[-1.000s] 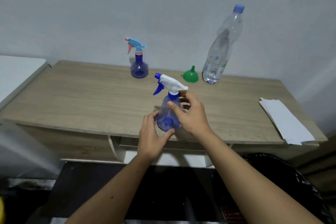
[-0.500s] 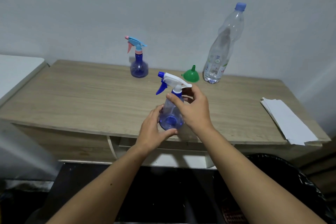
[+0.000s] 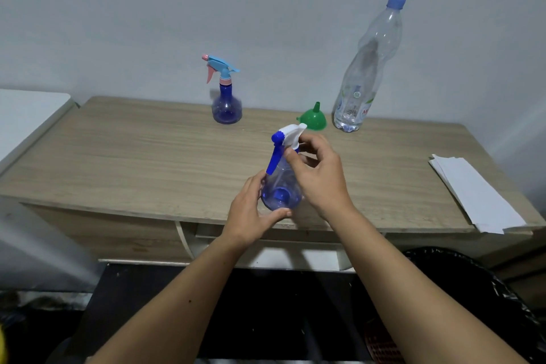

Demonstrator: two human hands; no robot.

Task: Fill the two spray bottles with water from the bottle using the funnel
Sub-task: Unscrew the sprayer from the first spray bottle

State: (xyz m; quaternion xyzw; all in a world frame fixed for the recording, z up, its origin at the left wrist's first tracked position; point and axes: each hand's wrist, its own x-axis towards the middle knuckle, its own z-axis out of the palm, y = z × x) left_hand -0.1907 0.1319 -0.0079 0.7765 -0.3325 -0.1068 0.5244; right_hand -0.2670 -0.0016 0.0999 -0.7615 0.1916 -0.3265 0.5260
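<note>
White surface (image 3: 26, 115): at the far left edge, beside the tabletop, only partly in view.
Tabletop (image 3: 133, 156): light wood grain, set against a pale wall, carrying all the task's things.
Far spray bottle (image 3: 226, 100): upright at the back of the tabletop, left of centre; blue clear body, light blue head with a pink trigger and nozzle, head still on.
Left hand (image 3: 251, 213): curled round the lower body of the near spray bottle, thumb across its front near the base, fingers at its left side.
Near spray bottle (image 3: 280, 186): near the front edge of the tabletop, held between both hands; blue clear body, white head with a blue trigger and nozzle pointing left. Whether its base rests on the tabletop cannot be told.
Right hand (image 3: 320, 177): fingers and thumb curled round the neck just under the white head, gripping the collar.
Funnel (image 3: 313, 118): green, mouth down and spout up, at the back of the tabletop, just left of the water bottle.
Water bottle (image 3: 366, 74): tall clear plastic, blue cap on, standing at the back right near the wall.
Paper sheets (image 3: 472, 192): a white stack at the right end of the tabletop, overhanging its front edge.
</note>
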